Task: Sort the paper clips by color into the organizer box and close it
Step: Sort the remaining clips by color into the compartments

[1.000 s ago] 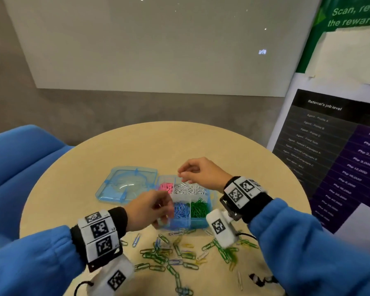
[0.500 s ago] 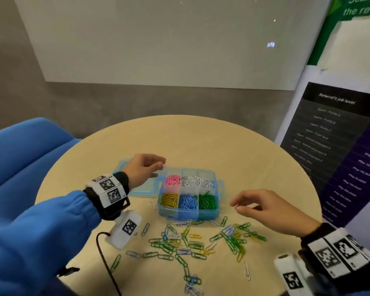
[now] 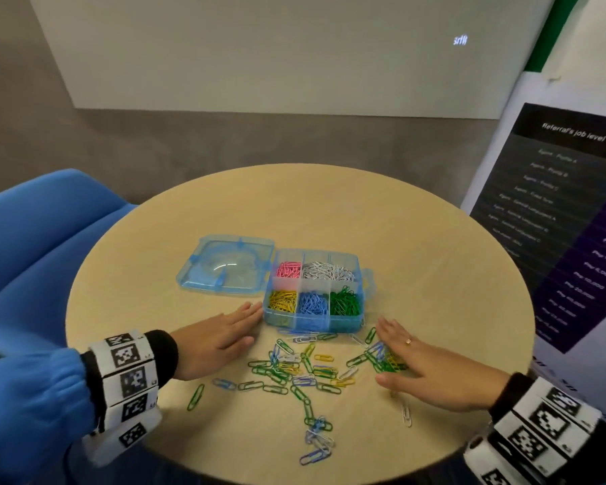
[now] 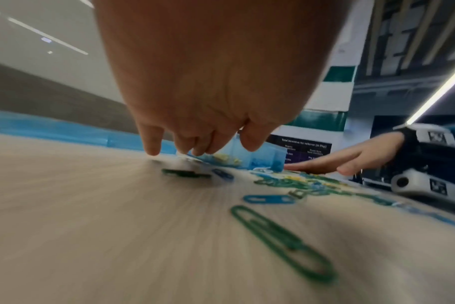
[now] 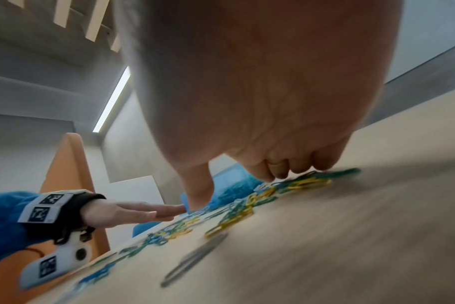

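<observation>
In the middle of the head view stands the blue organizer box (image 3: 314, 320) on a round wooden table (image 3: 417, 246), with its transparent blue lid (image 3: 224, 266) lying open and flat to the left of it. The upper row of the box holds pink paper clips (image 3: 289, 269) at the left and white paper clips (image 3: 328, 271) next to them; the lower row holds yellow paper clips (image 3: 282, 301), blue paper clips (image 3: 314, 303) and green paper clips (image 3: 344, 302). Below the box, in the lower centre of the frame, many loose paper clips (image 3: 294, 371) of mixed colours are scattered on the table. The left hand (image 3: 215, 339) lies flat at the left of this heap, fingers straight and together, holding nothing, and its fingertips (image 3: 254, 307) are just beside the lower left corner of the box. The right hand (image 3: 431, 371) lies flat at the right, also with straight fingers and holding nothing, and its fingers rest on the right edge of the heap, over some yellow and green clips. Both wrists carry bands with black and white markers. At the left edge of the frame a blue seat (image 3: 32, 239) is visible, and at the right edge a dark poster (image 3: 567, 211).
</observation>
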The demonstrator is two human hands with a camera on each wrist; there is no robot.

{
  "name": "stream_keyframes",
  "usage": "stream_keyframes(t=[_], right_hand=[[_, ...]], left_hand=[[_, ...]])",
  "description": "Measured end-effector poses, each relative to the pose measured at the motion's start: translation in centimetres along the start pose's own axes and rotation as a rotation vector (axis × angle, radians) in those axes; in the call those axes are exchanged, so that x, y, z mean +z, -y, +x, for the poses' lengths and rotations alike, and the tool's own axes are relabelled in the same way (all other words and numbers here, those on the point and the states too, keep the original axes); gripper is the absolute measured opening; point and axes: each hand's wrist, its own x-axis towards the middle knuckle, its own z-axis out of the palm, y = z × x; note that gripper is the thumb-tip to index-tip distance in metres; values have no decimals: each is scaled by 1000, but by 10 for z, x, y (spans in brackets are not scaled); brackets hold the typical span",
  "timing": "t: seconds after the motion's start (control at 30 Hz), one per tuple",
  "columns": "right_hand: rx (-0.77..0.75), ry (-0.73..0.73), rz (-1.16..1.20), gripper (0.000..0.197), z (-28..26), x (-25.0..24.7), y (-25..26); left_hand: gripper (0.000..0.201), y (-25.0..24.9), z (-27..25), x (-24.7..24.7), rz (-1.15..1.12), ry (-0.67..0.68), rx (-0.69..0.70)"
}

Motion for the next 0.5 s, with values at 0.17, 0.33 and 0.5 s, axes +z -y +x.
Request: stream_keyframes(t=[0.17, 0.33, 0.5], right_hand=[[-28, -25, -1, 104, -4, 17, 16], [-161, -70, 62, 103, -2, 23, 26], [-98, -289, 25, 67, -14, 4, 16]], left_hand=[[61, -11, -16, 13, -20, -32, 55], [62, -38, -33, 25, -214, -69, 175], [72, -15, -48, 9, -92, -288, 52]])
